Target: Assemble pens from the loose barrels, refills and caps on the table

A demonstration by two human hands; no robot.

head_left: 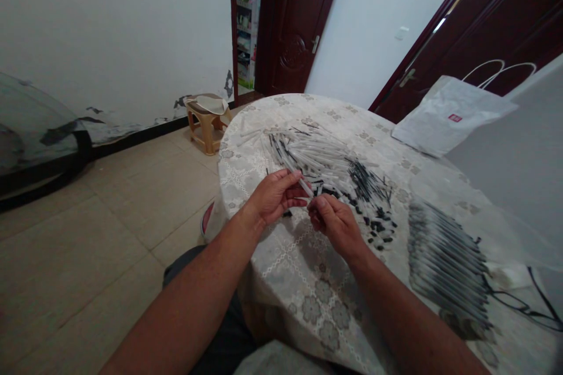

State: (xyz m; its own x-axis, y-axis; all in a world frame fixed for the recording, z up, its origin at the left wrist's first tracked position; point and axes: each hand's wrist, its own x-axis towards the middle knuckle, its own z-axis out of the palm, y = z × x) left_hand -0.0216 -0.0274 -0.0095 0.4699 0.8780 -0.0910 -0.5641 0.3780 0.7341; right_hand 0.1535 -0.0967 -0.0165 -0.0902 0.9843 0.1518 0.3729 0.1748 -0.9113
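My left hand (pixel 278 194) pinches a whitish, see-through pen barrel (pixel 303 186) between thumb and fingers, with the other fingers loosely curled. At the barrel's near end, my right hand (pixel 334 220) is closed with its fingertips on it; whether a small part is also in those fingers is hidden. Just beyond both hands lies a heap of pale pen barrels (pixel 319 149). Thin black pen refills (pixel 367 180) are piled to its right. Small black caps or plugs (pixel 380 227) are scattered beside my right hand.
A row of assembled-looking pens (pixel 446 261) lies on the right of the round, cloth-covered table (pixel 281 281). Eyeglasses (pixel 523 307) rest beside them. A white paper bag (pixel 448 114) stands at the far right edge. A stool (pixel 207 123) is on the floor beyond the table.
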